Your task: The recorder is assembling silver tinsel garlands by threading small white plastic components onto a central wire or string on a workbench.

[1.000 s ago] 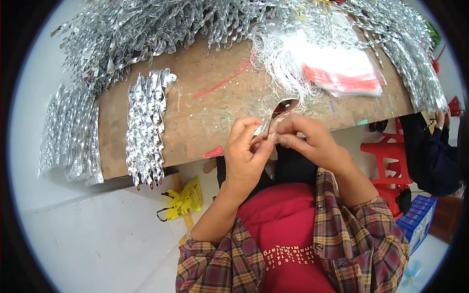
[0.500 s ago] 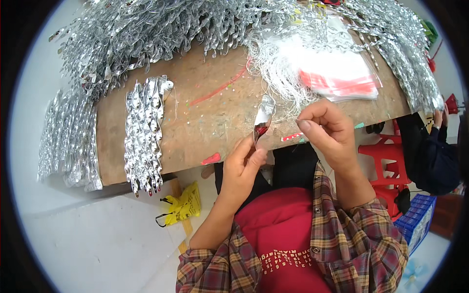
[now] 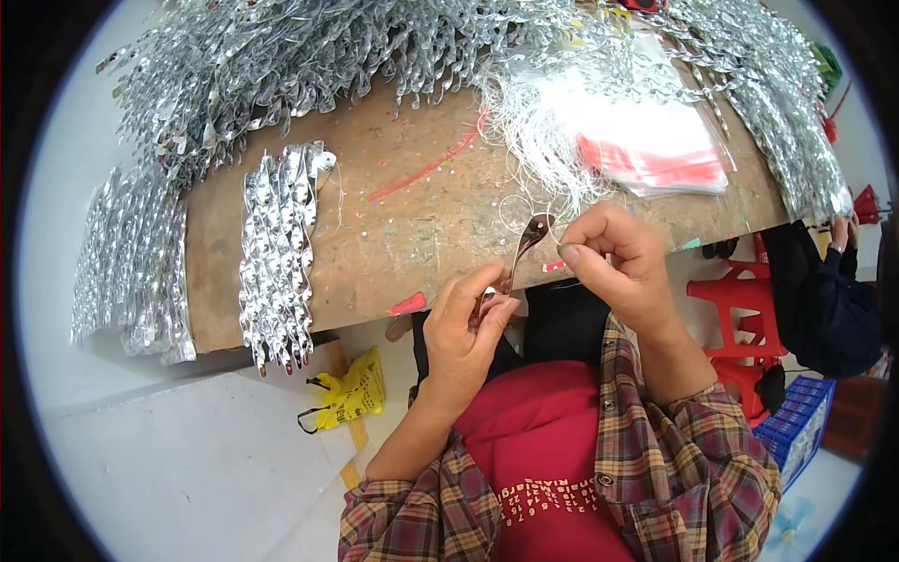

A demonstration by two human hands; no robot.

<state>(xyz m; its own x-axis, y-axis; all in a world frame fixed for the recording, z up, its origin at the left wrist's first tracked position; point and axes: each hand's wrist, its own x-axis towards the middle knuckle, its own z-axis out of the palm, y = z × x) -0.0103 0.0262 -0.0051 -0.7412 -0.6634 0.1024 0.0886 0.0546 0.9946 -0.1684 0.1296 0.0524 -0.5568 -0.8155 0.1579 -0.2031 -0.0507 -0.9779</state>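
Just off the table's front edge, my left hand pinches a shiny twisted strip between thumb and fingers. The strip stands tilted up, its broad end brownish in the reflection. A thin white string loops at that end and trails toward my right hand. My right thumb and forefinger are pressed together on the string, a little to the right of the strip's end. To the left, a bundle of silver twisted strips lies on the wooden table.
Heaps of silver strips cover the far side, with more hanging at the left and right. White strings lie beside clear plastic bags. A red stool, a yellow bag and another person are beyond.
The strip has turned in my left hand, its upper end going from silver to brownish and tipping right. My right hand has moved slightly left and down, nearer the strip.
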